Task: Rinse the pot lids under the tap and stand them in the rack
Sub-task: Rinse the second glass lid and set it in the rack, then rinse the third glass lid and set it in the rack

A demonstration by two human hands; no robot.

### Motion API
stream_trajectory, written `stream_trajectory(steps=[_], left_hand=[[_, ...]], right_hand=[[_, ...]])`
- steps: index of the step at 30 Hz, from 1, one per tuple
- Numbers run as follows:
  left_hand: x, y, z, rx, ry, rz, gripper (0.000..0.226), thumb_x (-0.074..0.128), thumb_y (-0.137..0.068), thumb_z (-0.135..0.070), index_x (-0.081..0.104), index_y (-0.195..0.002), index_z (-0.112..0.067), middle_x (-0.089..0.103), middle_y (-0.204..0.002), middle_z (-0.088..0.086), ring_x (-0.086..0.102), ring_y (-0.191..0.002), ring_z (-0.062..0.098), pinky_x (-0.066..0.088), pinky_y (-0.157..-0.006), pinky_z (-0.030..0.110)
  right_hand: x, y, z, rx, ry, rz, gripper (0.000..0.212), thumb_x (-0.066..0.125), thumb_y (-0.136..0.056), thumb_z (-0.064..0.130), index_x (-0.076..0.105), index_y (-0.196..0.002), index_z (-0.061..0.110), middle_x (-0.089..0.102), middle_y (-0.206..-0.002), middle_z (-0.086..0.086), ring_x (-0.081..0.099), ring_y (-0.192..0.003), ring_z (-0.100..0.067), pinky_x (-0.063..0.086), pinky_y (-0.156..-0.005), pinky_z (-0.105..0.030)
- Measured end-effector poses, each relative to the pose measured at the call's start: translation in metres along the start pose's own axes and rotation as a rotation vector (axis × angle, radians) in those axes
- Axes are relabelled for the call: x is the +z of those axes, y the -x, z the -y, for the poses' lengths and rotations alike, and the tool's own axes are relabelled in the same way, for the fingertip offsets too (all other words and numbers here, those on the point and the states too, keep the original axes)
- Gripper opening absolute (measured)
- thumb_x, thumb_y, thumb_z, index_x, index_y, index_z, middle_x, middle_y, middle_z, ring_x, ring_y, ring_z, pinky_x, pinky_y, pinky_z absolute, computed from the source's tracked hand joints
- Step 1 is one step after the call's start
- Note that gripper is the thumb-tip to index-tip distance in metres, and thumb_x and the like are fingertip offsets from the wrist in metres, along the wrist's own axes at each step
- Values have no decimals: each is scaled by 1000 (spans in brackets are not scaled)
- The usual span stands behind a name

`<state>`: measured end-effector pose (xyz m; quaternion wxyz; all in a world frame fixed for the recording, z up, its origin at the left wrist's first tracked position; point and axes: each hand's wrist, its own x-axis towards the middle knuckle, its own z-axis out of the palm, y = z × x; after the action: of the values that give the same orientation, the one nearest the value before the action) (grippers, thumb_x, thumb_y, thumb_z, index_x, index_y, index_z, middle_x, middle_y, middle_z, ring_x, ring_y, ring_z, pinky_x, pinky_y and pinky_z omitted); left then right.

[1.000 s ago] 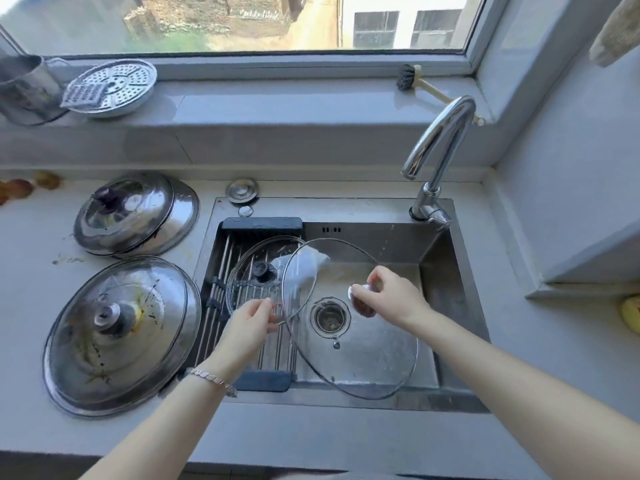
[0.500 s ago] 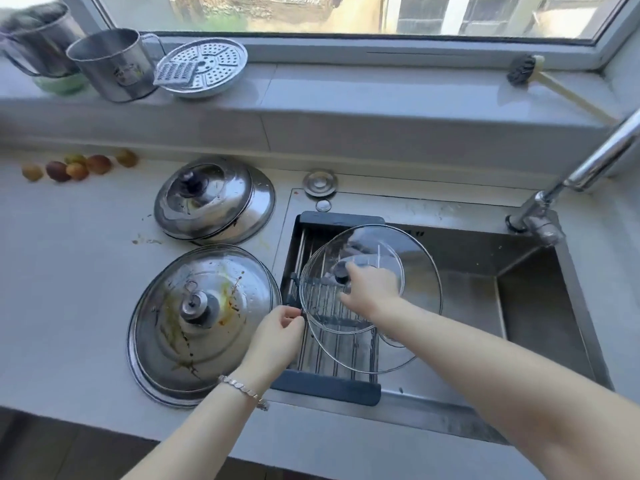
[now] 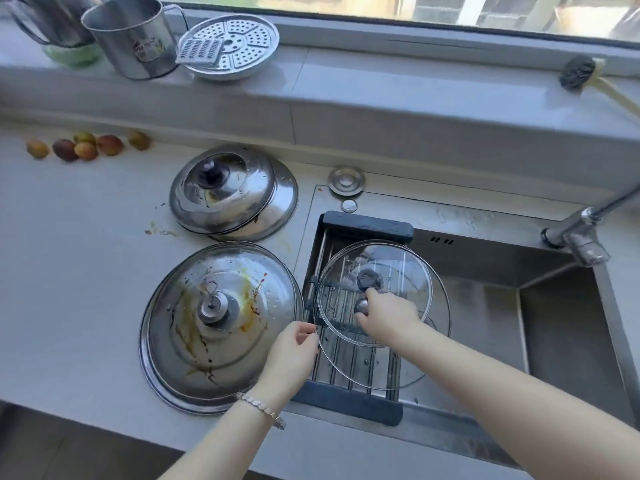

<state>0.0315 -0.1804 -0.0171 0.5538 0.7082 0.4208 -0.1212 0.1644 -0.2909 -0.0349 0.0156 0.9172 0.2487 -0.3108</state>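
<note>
Holding big glass lid (image 3: pixel 415 362) over rack (image 3: pixel 349 407) in sink (image 3: pixel 485 306): your R hand (image 3: pixel 388 318) grip pinches its metal knob (image 3: pixel 363 305), L hand (image 3: pixel 291 355) grip pinches left rim. Smaller glass lid (image 3: pixel 391 265) w/ black knob rests on rack behind. Two dirty steel lids (image 3: pixel 214 327) lie on worktop (image 3: pixel 86 254), left of sink.

— What's ahead of me?
— Window (image 3: pixel 450 10) along the top. Daylight falls on a grey sill (image 3: pixel 381 95).
— Below?
— Pale countertop (image 3: pixel 69 265) in front of me, brightly lit. Dark floor (image 3: pixel 48 448) past its near edge, lower left.
</note>
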Motion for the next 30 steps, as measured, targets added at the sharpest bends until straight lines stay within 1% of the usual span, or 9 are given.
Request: stream_trajectory(steps=[3, 7, 9, 11, 17, 21, 25, 28, 30], left_hand=[[-7, -3, 0, 17, -1, -18, 15, 45, -93, -17, 55, -103, -22, 63, -99, -5, 64, -96, 16, 46, -72, 26], [-34, -8, -1, 39, 72, -108, 15, 46, -93, -11, 57, -101, -17, 64, -94, 0, 65, -84, 12, 48, -70, 28], [-49, -10, 1, 45, 78, -168, 14, 47, -93, -11, 58, -100, -16, 65, -92, 0, 65, -82, 12, 49, -75, 30], [-62, -10, 4, 53, 100, -222, 14, 48, -92, -10, 60, -94, -17, 66, -92, 1, 65, -79, 11, 50, -80, 33], [-85, 5, 4, 142, 195, -439, 27, 44, -92, -1, 60, -79, -19, 66, -82, 2, 66, -71, 13, 53, -80, 36], [-94, 19, -3, 281, 300, -672, 27, 42, -92, 2, 59, -81, -17, 66, -78, 1, 63, -58, 0, 50, -63, 11], [-100, 29, -16, 366, 281, -785, 23, 44, -92, 0, 59, -88, -16, 65, -84, -1, 63, -70, -2, 50, -71, 13], [-97, 32, -24, 382, 118, -847, 22, 48, -90, -2, 60, -100, -17, 54, -112, 3, 56, -97, 13, 39, -80, 19], [-90, 34, -31, 400, 74, -877, 25, 51, -89, -9, 57, -112, -16, 41, -132, 5, 43, -104, -1, 30, -85, 15]], right_hand=[[-19, 5, 17, -23, 74, -39, 32, 42, -94, 31, 49, -117, 9, 62, -110, -8, 60, -99, -27, 41, -70, -30], [-17, -6, 57, -71, -538, 24, 45, 49, -91, 40, 47, -127, 12, 61, -109, -6, 58, -100, -22, 42, -81, -30], [-5, -11, 78, 4, -903, 231, 43, 52, -91, 38, 47, -124, 12, 58, -88, -4, 57, -80, -16, 42, -74, -28], [8, -19, 91, 127, -1204, 357, 43, 51, -93, 32, 50, -124, 2, 62, -88, -9, 61, -78, -17, 47, -72, -26], [26, -23, 113, 292, -1838, 453, 33, 34, -101, 15, 36, -129, -4, 65, -81, -14, 68, -59, -19, 55, -49, -25], [24, -19, 116, 235, -1963, 341, 20, 39, -100, 12, 41, -116, 1, 62, -81, -15, 67, -50, -18, 55, -45, -27], [8, -13, 94, 134, -2003, 277, 13, 40, -99, 13, 48, -90, 7, 69, -67, -9, 67, -49, -13, 50, -40, -21], [-13, -5, 57, 62, -2062, 188, 15, 38, -99, 11, 46, -87, 8, 70, -61, -10, 68, -51, -15, 53, -44, -21], [-31, 4, 21, 54, -2079, 93, 16, 38, -99, 11, 46, -85, 10, 68, -56, -8, 66, -47, -14, 53, -43, -21]])
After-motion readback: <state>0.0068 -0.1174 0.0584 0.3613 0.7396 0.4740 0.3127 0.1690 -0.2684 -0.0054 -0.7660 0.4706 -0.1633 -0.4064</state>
